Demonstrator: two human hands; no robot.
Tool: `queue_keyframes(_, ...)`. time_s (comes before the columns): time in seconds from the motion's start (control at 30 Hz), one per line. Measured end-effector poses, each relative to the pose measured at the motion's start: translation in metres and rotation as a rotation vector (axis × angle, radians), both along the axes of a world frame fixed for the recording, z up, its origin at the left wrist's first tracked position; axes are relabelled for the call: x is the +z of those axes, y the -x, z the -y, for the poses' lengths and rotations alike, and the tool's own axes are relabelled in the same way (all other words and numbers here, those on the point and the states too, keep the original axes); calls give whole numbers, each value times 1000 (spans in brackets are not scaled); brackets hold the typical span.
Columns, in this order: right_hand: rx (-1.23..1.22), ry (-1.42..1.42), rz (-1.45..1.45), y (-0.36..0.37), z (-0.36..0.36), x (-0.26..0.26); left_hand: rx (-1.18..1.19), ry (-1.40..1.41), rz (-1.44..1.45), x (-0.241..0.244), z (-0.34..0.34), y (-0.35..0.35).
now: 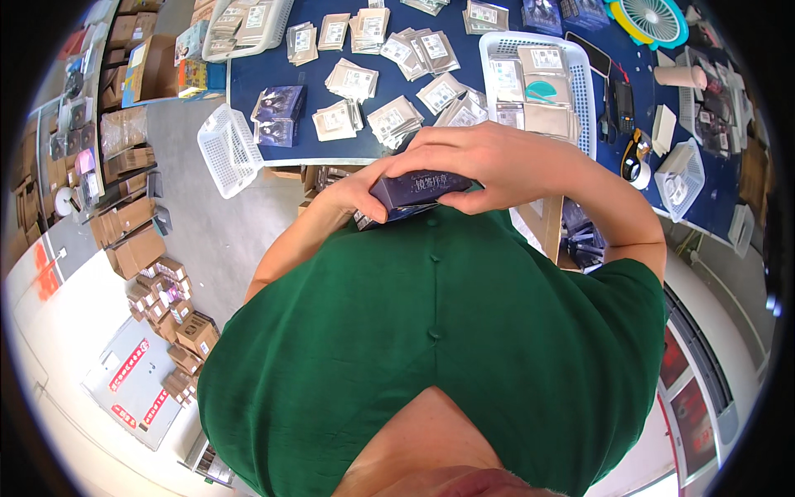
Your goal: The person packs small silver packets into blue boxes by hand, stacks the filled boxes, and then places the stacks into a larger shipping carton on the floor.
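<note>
A dark blue printed cardboard box [422, 188] is held close to my body, in front of the table's near edge. My left hand [360, 189] grips its left end, the thumb on the near side. Across the top and right end lies my right hand [472, 158], its fingers reaching over the far side. Part of the box is covered by my fingers. Just beyond my hands, stacks of flat clear-wrapped packets with labels [394, 119] lie on the blue table [279, 68]. Two similar dark blue boxes [277, 115] sit near the table's left front.
At the right, a white plastic basket [590, 93] holds packets and a teal object [540, 91]. A smaller white basket [230, 149] hangs at the left corner. Tape dispenser [635, 155], scissors [605, 124], handheld scanner [624, 104] and fan [652, 18] are farther right. Cardboard cartons [136, 245] line the left.
</note>
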State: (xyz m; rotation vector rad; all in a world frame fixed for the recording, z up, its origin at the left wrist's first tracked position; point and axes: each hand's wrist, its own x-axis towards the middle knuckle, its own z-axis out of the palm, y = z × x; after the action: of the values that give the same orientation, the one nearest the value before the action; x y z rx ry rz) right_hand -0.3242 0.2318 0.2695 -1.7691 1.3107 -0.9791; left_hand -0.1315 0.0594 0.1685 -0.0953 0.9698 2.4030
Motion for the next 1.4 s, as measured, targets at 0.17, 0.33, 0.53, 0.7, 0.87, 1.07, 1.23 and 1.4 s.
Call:
queue_keyframes(0.17, -33, -6, -38, 7, -2, -10, -110, -63, 35, -4, 5, 11)
queue_keyframes(0.33, -66, -468, 724, 34, 4, -29, -236, 78, -38, 5, 2, 19)
queue_keyframes(0.53, -181, 264, 154, 32, -10, -25, -103, 133, -62, 15, 1, 29)
queue_keyframes(0.7, -215, 130, -229, 8, -1, -30, -146, 146, -8, 24, 4, 38)
queue_keyframes(0.87, -157, 87, -118, 12, 25, -46, 4, 237, -3, 7, 15, 26)
queue_keyframes(1.07, -721, -376, 398, 144, 68, -116, 494, 57, 149, -31, 65, -5)
queue_keyframes(1.23, -1301, -743, 661, 295, 47, -307, 1062, 45, 380, -85, 130, -50)
queue_keyframes(1.4, -1131, -857, -400, 337, 22, -365, 1297, 105, 431, -128, 204, -106)
